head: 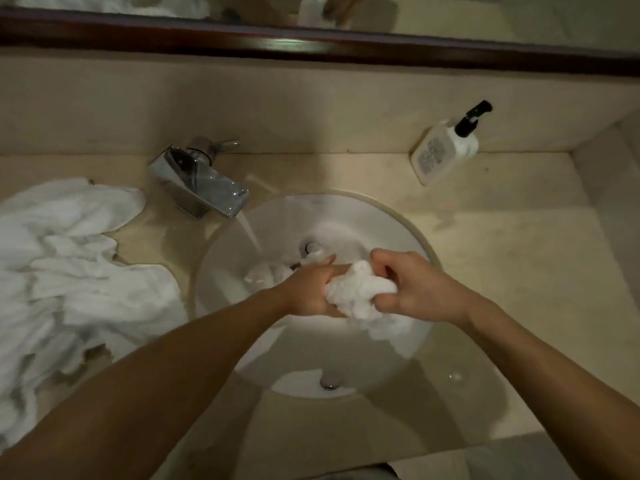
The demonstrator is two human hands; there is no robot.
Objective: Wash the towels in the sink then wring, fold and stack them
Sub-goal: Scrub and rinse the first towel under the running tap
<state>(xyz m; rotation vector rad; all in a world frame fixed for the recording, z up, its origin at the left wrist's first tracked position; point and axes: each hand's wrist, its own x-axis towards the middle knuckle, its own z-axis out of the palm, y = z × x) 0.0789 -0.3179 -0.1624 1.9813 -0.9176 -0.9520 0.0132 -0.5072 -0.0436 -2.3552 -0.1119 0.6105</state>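
A bunched white towel [360, 292] is over the white round sink [391, 216], with its loose end trailing toward the basin's right side. My left hand [308, 289] grips the bunch from the left. My right hand [412, 285] grips it from the right, fingers curled into the cloth. Another bit of white cloth [266, 275] lies in the basin behind my left hand. Water runs from the chrome faucet [201, 185] into the sink.
A heap of white towels [69, 271] covers the beige counter at the left. A white pump bottle [446, 147] with a black top stands at the back right. A dark-framed mirror [311, 43] runs along the wall. The counter around the sink is wet.
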